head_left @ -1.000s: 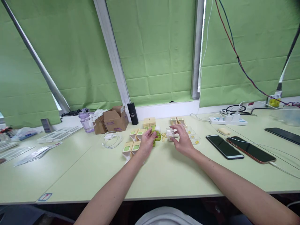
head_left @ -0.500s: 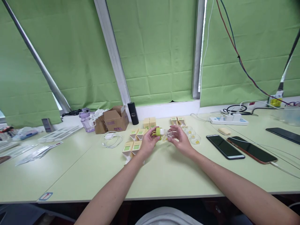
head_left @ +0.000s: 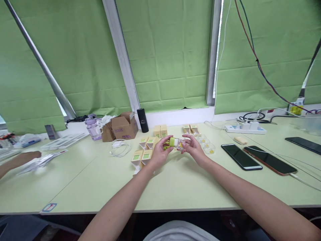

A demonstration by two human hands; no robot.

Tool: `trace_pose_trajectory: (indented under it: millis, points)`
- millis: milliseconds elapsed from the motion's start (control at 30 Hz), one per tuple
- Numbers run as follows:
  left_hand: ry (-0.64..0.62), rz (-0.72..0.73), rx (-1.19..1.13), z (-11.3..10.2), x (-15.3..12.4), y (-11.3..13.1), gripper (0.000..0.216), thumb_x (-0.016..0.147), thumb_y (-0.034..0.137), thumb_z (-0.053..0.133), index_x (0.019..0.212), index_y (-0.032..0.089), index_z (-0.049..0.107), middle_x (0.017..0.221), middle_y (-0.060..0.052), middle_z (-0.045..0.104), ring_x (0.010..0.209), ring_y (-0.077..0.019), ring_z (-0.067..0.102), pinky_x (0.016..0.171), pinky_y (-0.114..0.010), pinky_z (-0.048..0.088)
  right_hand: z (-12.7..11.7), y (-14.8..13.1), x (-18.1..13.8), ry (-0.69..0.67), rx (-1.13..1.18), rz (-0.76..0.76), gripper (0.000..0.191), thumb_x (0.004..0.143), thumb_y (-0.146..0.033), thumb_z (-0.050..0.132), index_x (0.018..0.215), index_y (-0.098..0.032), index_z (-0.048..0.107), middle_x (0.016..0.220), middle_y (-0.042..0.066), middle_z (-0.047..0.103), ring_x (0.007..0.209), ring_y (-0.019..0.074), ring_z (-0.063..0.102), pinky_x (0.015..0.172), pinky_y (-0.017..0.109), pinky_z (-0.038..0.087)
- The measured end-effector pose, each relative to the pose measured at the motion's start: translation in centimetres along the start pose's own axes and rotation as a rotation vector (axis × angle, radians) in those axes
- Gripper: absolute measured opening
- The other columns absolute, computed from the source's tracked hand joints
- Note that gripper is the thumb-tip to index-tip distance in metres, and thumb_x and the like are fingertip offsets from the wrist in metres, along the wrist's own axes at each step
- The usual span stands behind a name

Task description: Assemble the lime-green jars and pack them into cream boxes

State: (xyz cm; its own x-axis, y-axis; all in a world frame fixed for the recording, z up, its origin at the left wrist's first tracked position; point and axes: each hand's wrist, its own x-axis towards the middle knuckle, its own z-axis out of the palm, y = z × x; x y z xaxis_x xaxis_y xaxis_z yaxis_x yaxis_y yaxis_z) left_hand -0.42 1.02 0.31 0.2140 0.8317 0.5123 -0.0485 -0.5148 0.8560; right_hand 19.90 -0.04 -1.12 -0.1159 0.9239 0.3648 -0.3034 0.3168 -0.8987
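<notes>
My left hand [head_left: 160, 152] is closed around a small lime-green and white capped piece [head_left: 174, 142] with a yellow-green strap, held on its side. My right hand [head_left: 194, 149] pinches a small clear plastic cup [head_left: 180, 144] with a yellow mark, its open end against the white part. Whether the two are joined cannot be made out. To the right of my right hand lie several similar clear cups [head_left: 209, 149]. Beside my left hand stand small cream cartons with green panels [head_left: 137, 157], their tops open. More cartons [head_left: 160, 130] stand behind my hands.
A brown cardboard box [head_left: 124, 127], a black cylinder [head_left: 142, 120] and a purple bottle [head_left: 93, 129] stand at the back left. Phones [head_left: 240, 156] and a power strip [head_left: 245, 129] lie to the right. Another person's hand [head_left: 27, 156] reaches in over plastic sleeves at far left.
The clear cup in my right hand has moved left against the white part of the green piece. Another person's hand has come farther in at the far left.
</notes>
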Motion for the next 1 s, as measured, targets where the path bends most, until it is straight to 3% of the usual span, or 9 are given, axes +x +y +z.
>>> trace_pose_trajectory:
  millis: [500,800,1000]
  points:
    - [-0.029,0.002,0.096,0.44,-0.35,0.59,0.053,0.079,0.017,0.083,0.13,0.027,0.074,0.131,-0.01,0.071,0.113,-0.0268,0.065,0.101,-0.041,0.05,-0.08,0.06,-0.02,-0.041,0.031,0.011,0.058,0.077,-0.052,0.086,0.121,-0.028,0.056,0.102,0.002,0.067,0.081,0.0216,0.073,0.069,0.038,0.061]
    - [-0.081,-0.01,-0.029,0.48,-0.46,0.67,0.059,0.08,0.021,0.085,0.136,0.026,0.068,0.128,-0.011,0.07,0.108,-0.024,0.066,0.097,-0.038,0.052,-0.06,-0.26,-0.33,-0.097,0.064,0.057,0.06,0.075,-0.051,0.09,0.121,-0.029,0.058,0.108,0.003,0.069,0.09,0.0236,0.075,0.079,0.044,0.065]
    - [-0.132,-0.022,-0.096,0.33,-0.39,0.37,0.063,0.082,0.029,0.085,0.14,0.023,0.061,0.128,-0.012,0.069,0.116,-0.0253,0.065,0.101,-0.038,0.05,-0.29,-0.05,-0.11,-0.115,0.067,0.058,0.06,0.074,-0.045,0.091,0.122,-0.027,0.059,0.103,0.004,0.072,0.092,0.0216,0.071,0.074,0.036,0.063]
